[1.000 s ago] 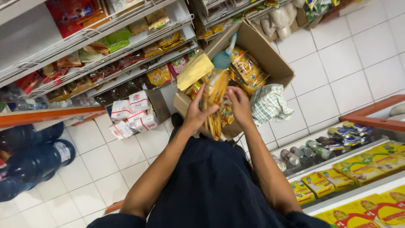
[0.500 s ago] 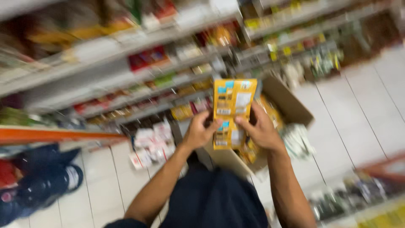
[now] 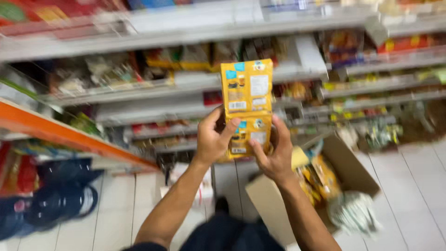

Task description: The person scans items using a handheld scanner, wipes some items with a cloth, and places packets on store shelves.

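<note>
A strip of yellow sachet packets (image 3: 246,100) stands upright in front of the shop shelves, its printed back facing me. My left hand (image 3: 213,138) grips its lower left edge, thumb across the front. My right hand (image 3: 272,153) holds the lower right edge. Both arms reach up from the bottom of the view. Below the hands sits an open cardboard box (image 3: 274,204) on the white tiled floor, with more yellow packets (image 3: 320,174) inside.
Metal shelves (image 3: 204,35) full of blurred packaged goods fill the top. An orange shelf edge (image 3: 69,137) juts in from the left above dark blue bags (image 3: 55,195). A checked cloth (image 3: 355,214) lies by the box. White packets (image 3: 204,190) rest on the floor.
Both hands lifted the yellow packets out of the box and up toward the shelves. My view tilted upward from the floor to the shelving.
</note>
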